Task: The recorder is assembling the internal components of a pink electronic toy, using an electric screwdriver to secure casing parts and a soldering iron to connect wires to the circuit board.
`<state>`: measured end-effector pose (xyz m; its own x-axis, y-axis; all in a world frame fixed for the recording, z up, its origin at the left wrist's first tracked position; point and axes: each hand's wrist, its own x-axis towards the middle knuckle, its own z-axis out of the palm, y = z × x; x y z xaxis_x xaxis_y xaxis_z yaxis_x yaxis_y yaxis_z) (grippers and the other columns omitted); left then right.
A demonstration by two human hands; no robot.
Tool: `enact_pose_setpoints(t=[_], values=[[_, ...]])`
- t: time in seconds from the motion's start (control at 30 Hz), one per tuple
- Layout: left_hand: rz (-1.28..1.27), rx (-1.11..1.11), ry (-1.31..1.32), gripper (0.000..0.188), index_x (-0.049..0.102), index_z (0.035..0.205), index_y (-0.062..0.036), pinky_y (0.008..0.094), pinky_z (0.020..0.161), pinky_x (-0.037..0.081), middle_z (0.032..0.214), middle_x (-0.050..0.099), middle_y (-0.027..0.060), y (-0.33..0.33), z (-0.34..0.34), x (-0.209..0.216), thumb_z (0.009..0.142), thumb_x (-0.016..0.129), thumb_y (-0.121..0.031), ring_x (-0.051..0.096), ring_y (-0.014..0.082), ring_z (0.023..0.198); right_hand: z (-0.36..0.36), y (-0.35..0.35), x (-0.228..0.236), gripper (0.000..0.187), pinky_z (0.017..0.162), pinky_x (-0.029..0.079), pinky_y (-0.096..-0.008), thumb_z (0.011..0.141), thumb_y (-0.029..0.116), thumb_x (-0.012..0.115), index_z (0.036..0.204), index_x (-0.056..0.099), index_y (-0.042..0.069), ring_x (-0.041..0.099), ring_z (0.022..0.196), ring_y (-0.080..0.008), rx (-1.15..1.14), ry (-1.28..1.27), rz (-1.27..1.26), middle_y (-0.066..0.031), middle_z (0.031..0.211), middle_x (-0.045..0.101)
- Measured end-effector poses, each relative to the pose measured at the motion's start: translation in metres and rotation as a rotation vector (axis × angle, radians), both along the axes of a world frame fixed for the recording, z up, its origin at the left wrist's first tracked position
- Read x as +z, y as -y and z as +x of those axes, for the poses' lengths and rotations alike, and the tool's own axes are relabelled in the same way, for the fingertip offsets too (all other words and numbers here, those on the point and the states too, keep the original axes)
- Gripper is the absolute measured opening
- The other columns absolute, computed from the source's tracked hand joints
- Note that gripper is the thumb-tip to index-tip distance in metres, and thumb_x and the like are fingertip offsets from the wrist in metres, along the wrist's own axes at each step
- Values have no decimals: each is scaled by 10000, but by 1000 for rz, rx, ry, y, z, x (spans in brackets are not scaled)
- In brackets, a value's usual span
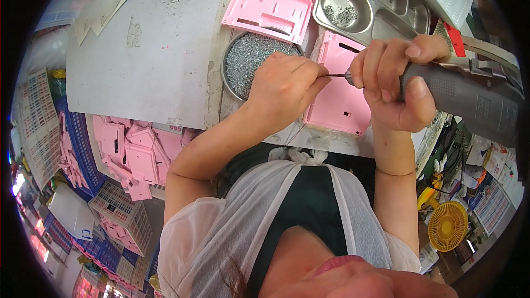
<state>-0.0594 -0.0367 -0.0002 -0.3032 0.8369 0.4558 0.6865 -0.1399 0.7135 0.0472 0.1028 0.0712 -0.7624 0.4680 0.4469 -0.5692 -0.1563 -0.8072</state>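
Observation:
My right hand (395,80) is wrapped round a grey electric screwdriver (469,96), held nearly level with its thin dark bit pointing left. The fingers of my left hand (287,88) are pinched together at the tip of that bit; whatever lies between them is too small to make out. Below both hands lies a pink plastic panel (341,102) with a few cut-outs, partly covered by them. A round metal bowl (225,72) full of small silvery screws (248,58) stands under and behind my left hand.
Another pink panel (270,3) with raised posts lies beyond the bowl. A steel compartment tray (361,3) with small metal parts sits at the far right. Pink parts (141,152) are heaped at the left, below a grey board (149,44). A yellow fan (448,225) stands at the right.

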Motion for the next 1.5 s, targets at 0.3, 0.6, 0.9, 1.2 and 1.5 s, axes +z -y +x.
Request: enact_pose_setpoints(t=[0.3,0.6,0.9,1.2,1.5], values=[[-34,87,-88,210,682,858,-84,421,773,442,830,643,37,3,-5,-1,743,811,-204,623,261,799,-3,9,-13,300,530,462,-308,938,137,630,1162,459,34,462,522,-119,-37,50,3,-31,633,487],[-365,147,-266,129,684,909,-132,442,851,353,906,601,10,30,-29,-8,812,756,-176,562,249,926,-4,3,-39,210,526,458,-330,940,114,655,1028,475,51,463,507,-129,-115,315,398,-61,639,523],[-338,234,-327,134,646,789,-137,422,809,339,851,605,-9,25,-34,-14,828,757,-198,563,236,868,-7,2,-33,229,514,421,-320,953,142,614,1122,486,53,439,520,-131,-22,194,283,-42,625,484],[-92,82,-231,151,682,834,-146,394,804,326,865,652,-42,33,-16,-3,750,804,-178,585,186,856,11,30,-2,336,519,470,-323,945,192,644,1156,447,20,450,496,-119,-66,14,9,-29,622,477],[83,-31,-77,168,713,878,-158,393,822,313,885,657,-53,40,13,-4,747,812,-190,580,149,810,26,47,7,327,543,458,-316,952,187,644,1151,425,46,462,546,-111,24,0,7,-19,640,481]])
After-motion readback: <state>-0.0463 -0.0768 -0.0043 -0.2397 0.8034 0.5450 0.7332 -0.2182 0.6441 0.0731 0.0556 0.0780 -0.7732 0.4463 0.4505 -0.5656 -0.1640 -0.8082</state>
